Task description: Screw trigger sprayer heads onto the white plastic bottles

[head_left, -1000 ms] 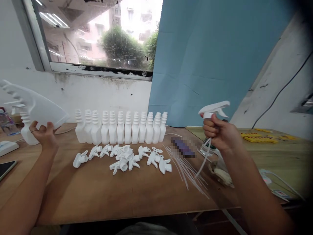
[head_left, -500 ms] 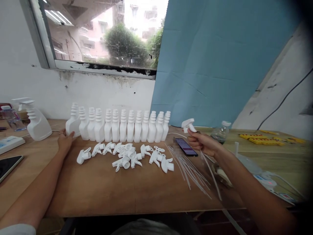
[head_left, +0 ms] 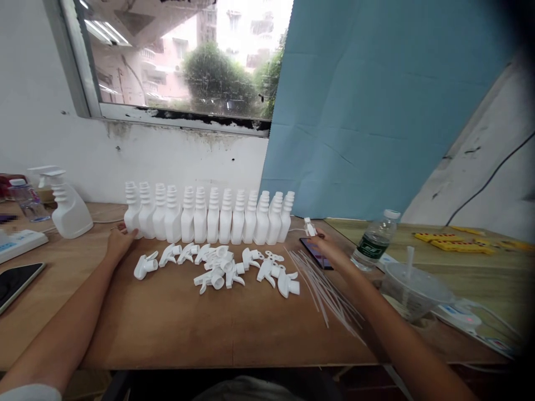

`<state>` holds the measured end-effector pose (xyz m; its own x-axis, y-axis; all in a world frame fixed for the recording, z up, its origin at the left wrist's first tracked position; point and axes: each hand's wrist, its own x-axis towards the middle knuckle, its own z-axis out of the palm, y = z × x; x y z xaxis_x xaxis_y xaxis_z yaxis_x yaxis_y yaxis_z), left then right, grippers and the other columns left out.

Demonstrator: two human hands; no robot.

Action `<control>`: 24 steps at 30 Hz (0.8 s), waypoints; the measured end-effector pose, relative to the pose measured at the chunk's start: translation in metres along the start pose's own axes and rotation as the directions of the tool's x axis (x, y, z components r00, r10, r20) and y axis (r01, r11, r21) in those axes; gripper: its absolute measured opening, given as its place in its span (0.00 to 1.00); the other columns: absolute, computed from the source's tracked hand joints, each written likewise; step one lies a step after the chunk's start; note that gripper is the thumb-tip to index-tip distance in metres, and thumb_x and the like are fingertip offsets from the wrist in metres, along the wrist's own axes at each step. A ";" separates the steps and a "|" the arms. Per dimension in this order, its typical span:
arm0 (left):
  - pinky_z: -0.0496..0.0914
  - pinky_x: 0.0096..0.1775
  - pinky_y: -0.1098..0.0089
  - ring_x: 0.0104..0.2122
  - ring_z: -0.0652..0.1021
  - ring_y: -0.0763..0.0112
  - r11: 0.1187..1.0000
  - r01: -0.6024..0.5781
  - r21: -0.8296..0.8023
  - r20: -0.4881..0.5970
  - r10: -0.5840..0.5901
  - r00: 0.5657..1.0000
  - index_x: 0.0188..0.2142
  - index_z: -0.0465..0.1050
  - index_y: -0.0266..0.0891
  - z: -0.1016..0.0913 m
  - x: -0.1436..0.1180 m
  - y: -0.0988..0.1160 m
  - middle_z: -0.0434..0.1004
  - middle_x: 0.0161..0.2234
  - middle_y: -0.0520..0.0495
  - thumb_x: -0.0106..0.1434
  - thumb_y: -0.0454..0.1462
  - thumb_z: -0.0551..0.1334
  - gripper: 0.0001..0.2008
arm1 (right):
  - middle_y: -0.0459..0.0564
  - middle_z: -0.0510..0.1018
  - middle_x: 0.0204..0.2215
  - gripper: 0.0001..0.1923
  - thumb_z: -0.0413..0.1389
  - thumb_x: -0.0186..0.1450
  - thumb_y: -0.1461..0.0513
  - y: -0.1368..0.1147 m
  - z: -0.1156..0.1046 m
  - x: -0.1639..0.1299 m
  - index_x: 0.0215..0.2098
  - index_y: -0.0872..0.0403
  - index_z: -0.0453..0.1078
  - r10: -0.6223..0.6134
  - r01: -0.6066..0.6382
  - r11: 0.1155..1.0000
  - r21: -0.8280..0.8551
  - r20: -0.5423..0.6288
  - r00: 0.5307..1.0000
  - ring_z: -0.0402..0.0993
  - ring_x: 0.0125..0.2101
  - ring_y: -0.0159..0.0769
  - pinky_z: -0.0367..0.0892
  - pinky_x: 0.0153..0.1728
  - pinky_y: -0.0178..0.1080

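My left hand (head_left: 120, 243) grips the leftmost white spray bottle (head_left: 132, 214) low down, thumb in front and fingers at its side. This bottle stands upright at the end of a row of open-necked white bottles (head_left: 213, 217). Over the phone (head_left: 317, 255), my right hand (head_left: 326, 245) pinches a white trigger spray head (head_left: 310, 227). Whether a tube hangs from that head is hidden by the forearm. More trigger heads (head_left: 217, 264) lie in a loose pile before the row. Thin clear tubes (head_left: 321, 289) are spread beside them, left of my right forearm.
A finished spray bottle (head_left: 71, 211), a water bottle (head_left: 28, 200) and a tablet (head_left: 19, 284) are at the left. On the right stand a green-labelled bottle (head_left: 376, 242) and a plastic cup with a straw (head_left: 412, 289), near a power strip (head_left: 462, 318). Yellow pieces (head_left: 460, 245) lie farther back.
My left hand has slid the leftmost bottle rightward against the row, and it now stands straighter. My right hand, still holding the trigger head, has moved left and lower, uncovering the labelled bottle and cup.
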<state>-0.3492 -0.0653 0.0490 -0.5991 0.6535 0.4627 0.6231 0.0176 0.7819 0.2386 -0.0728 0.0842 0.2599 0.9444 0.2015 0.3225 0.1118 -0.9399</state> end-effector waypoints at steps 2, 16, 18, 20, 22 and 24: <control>0.70 0.35 0.68 0.32 0.73 0.71 0.994 0.032 -0.103 -0.142 -0.047 0.989 0.43 0.66 0.34 -0.004 -0.003 0.015 0.69 0.37 0.48 0.66 0.35 0.60 0.08 | 0.46 0.74 0.26 0.17 0.52 0.59 0.56 -0.009 0.009 -0.002 0.45 0.51 0.66 -0.073 0.073 0.997 -0.019 -0.006 0.997 0.71 0.23 0.35 0.65 0.25 0.35; 0.71 0.33 0.69 0.34 0.78 0.64 0.651 0.258 -0.714 0.647 0.472 0.599 0.44 0.71 0.36 0.063 -0.162 0.182 0.77 0.37 0.44 0.54 0.44 0.70 0.21 | 0.48 0.77 0.25 0.20 0.53 0.67 0.58 -0.073 0.114 -0.088 0.58 0.50 0.65 -0.681 0.825 0.467 -0.319 0.465 0.566 0.72 0.24 0.39 0.62 0.27 0.36; 0.71 0.33 0.69 0.32 0.78 0.64 0.592 0.384 -0.709 0.686 0.452 0.571 0.44 0.70 0.36 0.060 -0.167 0.179 0.77 0.36 0.45 0.56 0.44 0.68 0.20 | 0.49 0.78 0.27 0.22 0.51 0.68 0.57 -0.071 0.110 -0.093 0.59 0.51 0.64 -0.742 0.849 0.503 -0.162 0.422 0.520 0.72 0.25 0.36 0.64 0.29 0.36; 0.71 0.32 0.67 0.30 0.77 0.65 0.529 0.476 -0.702 0.706 0.429 0.563 0.42 0.69 0.37 0.057 -0.164 0.173 0.77 0.34 0.46 0.56 0.44 0.67 0.18 | 0.50 0.77 0.33 0.21 0.48 0.70 0.55 -0.071 0.103 -0.095 0.59 0.52 0.64 -0.779 0.814 0.581 0.025 0.309 0.546 0.72 0.29 0.35 0.67 0.32 0.37; 0.71 0.31 0.67 0.28 0.77 0.64 0.462 0.552 -0.694 0.719 0.411 0.560 0.38 0.68 0.37 0.054 -0.160 0.168 0.76 0.32 0.46 0.56 0.45 0.65 0.16 | 0.51 0.75 0.34 0.22 0.44 0.71 0.51 -0.073 0.096 -0.094 0.54 0.53 0.68 -0.744 0.717 0.668 0.198 0.182 0.643 0.72 0.31 0.35 0.68 0.33 0.38; 0.71 0.31 0.67 0.28 0.77 0.64 0.405 0.603 -0.687 0.726 0.393 0.564 0.35 0.68 0.37 0.053 -0.157 0.165 0.75 0.30 0.45 0.56 0.46 0.64 0.15 | 0.49 0.73 0.25 0.27 0.40 0.70 0.46 -0.076 0.094 -0.092 0.45 0.54 0.73 -0.625 0.551 0.762 0.340 0.163 0.764 0.70 0.25 0.34 0.67 0.28 0.37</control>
<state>-0.1257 -0.1246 0.0834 0.2723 0.9251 0.2646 -0.4543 -0.1188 0.8829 0.1051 -0.1392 0.1109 -0.1517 0.7020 0.6959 0.0793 0.7104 -0.6993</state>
